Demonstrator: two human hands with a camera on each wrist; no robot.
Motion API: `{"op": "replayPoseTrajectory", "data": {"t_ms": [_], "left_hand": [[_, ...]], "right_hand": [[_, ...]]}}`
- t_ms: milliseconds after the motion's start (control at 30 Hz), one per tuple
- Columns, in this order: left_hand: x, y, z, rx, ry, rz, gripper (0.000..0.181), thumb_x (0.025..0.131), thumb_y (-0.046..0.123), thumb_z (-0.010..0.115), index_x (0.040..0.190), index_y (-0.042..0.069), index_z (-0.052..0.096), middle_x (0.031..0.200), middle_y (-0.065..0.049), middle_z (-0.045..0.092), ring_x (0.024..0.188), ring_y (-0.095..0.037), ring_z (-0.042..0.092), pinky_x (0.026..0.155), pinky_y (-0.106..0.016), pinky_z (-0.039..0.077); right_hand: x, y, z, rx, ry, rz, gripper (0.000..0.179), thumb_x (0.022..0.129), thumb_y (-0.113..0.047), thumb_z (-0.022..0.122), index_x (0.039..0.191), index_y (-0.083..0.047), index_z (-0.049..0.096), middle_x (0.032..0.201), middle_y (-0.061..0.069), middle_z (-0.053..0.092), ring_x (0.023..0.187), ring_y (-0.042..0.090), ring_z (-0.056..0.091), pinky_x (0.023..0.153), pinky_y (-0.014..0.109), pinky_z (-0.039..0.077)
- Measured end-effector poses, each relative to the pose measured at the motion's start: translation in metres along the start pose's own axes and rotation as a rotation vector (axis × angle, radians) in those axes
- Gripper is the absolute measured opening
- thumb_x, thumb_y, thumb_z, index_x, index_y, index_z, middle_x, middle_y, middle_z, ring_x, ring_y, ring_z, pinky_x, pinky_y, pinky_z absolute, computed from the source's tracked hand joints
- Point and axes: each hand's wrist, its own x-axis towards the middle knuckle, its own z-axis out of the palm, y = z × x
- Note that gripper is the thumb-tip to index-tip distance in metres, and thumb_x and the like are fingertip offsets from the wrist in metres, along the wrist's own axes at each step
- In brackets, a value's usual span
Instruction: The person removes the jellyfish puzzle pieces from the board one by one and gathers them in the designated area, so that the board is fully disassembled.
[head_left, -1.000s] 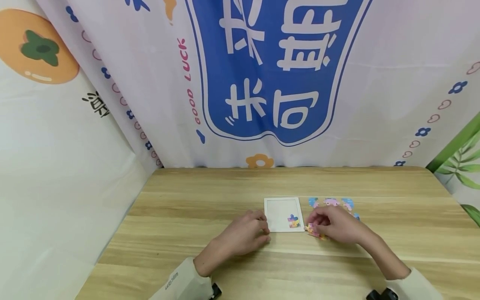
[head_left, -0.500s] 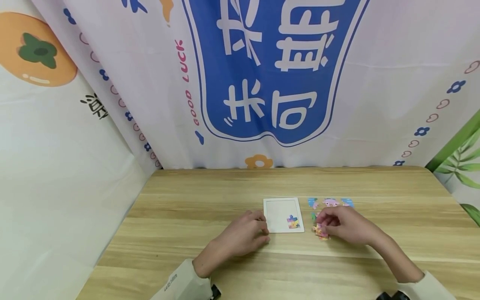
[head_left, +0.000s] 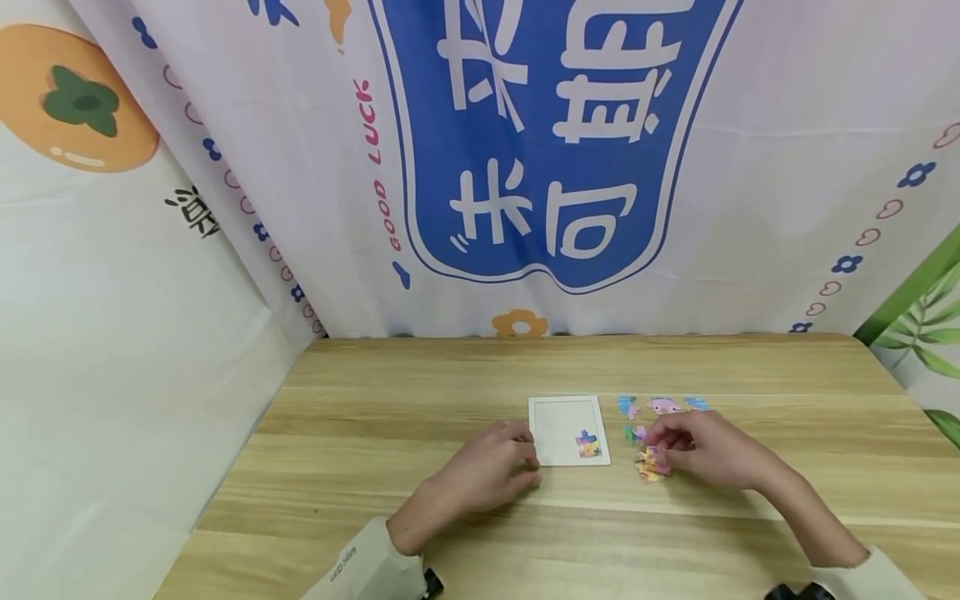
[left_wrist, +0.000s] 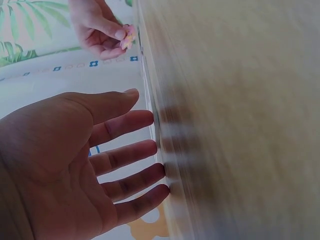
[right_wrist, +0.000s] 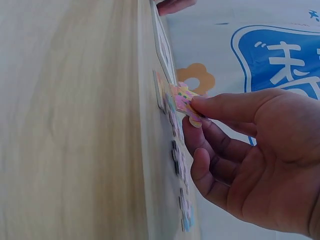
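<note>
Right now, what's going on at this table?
A person sits at a wooden table working a small jigsaw puzzle. The right hand pinches a pink and yellow puzzle piece between thumb and fingers, just right of a white puzzle tray. One colourful piece already sits in the tray's near right corner. The left hand rests on the table with fingertips at the tray's left edge. A few loose pieces lie beyond the right hand.
</note>
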Motion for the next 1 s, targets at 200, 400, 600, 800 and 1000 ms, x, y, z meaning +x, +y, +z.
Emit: {"op": "replayPoseTrajectory", "data": {"t_ms": [200,400,600,800,1000], "left_hand": [[0.0,0.001,0.0,-0.003,-0.003,-0.005,0.011,0.1,0.031,0.079,0.102,0.021,0.084,0.125,0.001,0.071,0.11,-0.018,0.064,0.095,-0.032,0.057],[0.0,0.001,0.0,-0.006,-0.003,-0.005,0.011,0.1,0.031,0.079,0.102,0.022,0.084,0.125,0.002,0.071,0.11,-0.017,0.064,0.095,-0.031,0.056],[0.001,0.001,0.0,-0.01,-0.007,-0.004,0.011,0.1,0.03,0.079,0.103,0.021,0.084,0.126,0.002,0.071,0.111,-0.017,0.064,0.096,-0.031,0.056],[0.0,0.001,0.0,-0.021,-0.009,-0.014,0.011,0.1,0.031,0.079,0.103,0.022,0.084,0.126,0.002,0.07,0.11,-0.017,0.063,0.095,-0.032,0.056],[0.0,0.001,0.0,-0.025,-0.003,-0.017,0.011,0.099,0.03,0.079,0.103,0.021,0.085,0.125,0.002,0.071,0.112,-0.017,0.064,0.098,-0.033,0.056]], "right_hand": [[-0.009,0.007,-0.008,-0.021,0.013,0.013,0.012,0.097,-0.006,0.074,0.107,-0.012,0.076,0.094,-0.008,0.071,0.086,-0.002,0.061,0.074,0.022,0.056],[-0.018,0.017,-0.013,0.0,0.007,0.003,0.011,0.097,-0.004,0.074,0.106,-0.01,0.075,0.094,-0.006,0.071,0.084,-0.002,0.061,0.072,0.021,0.055],[-0.024,0.023,-0.015,0.015,-0.012,0.017,0.011,0.096,-0.005,0.074,0.106,-0.009,0.076,0.094,-0.004,0.07,0.081,-0.001,0.059,0.069,0.021,0.054],[-0.024,0.022,-0.012,-0.003,-0.012,0.035,0.01,0.096,-0.007,0.076,0.105,-0.011,0.077,0.093,-0.005,0.07,0.078,-0.001,0.057,0.067,0.022,0.053],[-0.023,0.018,-0.009,-0.046,0.004,0.06,0.012,0.094,-0.007,0.078,0.105,-0.011,0.077,0.093,-0.006,0.071,0.078,-0.002,0.056,0.067,0.022,0.052]]}}
